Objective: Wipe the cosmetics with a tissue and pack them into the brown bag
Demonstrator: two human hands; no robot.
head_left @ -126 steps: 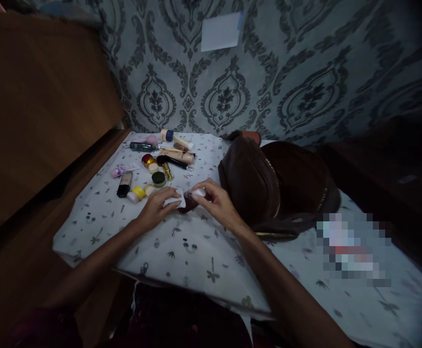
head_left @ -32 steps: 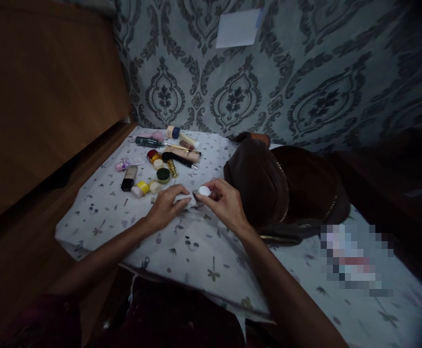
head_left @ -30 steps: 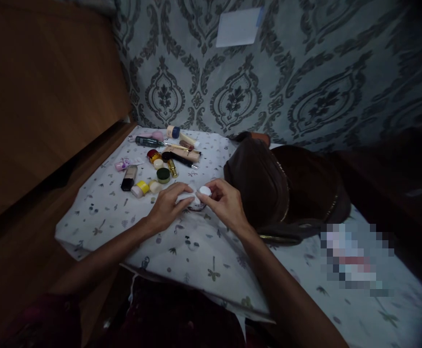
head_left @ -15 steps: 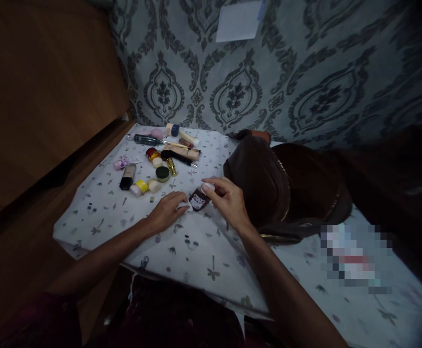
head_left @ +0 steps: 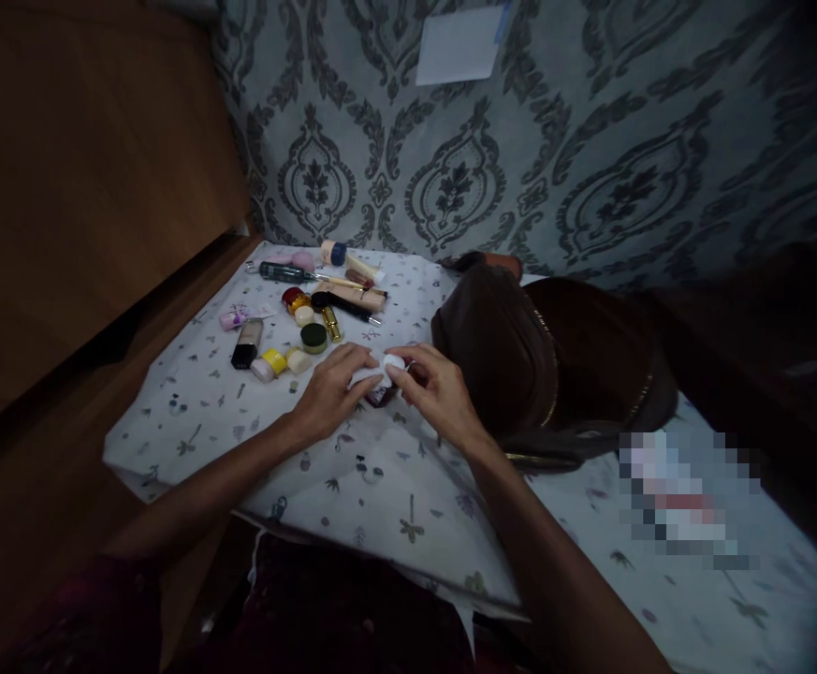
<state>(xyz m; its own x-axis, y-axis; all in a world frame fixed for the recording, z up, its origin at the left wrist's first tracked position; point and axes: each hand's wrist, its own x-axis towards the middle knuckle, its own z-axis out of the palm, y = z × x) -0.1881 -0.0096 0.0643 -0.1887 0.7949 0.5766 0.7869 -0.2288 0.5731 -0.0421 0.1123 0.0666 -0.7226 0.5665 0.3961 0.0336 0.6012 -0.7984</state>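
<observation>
My right hand (head_left: pixel 443 388) pinches the white cap of a small dark red bottle (head_left: pixel 381 397). The bottle tilts just above the cloth, and its label is mostly covered. In my left hand (head_left: pixel 330 393) is a thin white wipe or tissue (head_left: pixel 369 374), its fingers closed on it. The wipe lies against the bottle's upper part, right beside the cap. Both hands meet in front of a dark green round jar (head_left: pixel 313 338) and a cream-coloured one (head_left: pixel 298 360).
Cosmetics lie at the back left: a foundation bottle (head_left: pixel 247 344), a yellow-banded tube (head_left: pixel 269 364), a gold lipstick (head_left: pixel 330 324) and a black brush (head_left: pixel 347 307). A brown leather bag (head_left: pixel 496 346) stands at the right on the patterned cloth (head_left: pixel 218 449). A blurred-out item lies beyond it.
My left hand has moved up and right, bringing the wipe from the bottle's lower left side onto its upper part near the cap. The label is now mostly covered.
</observation>
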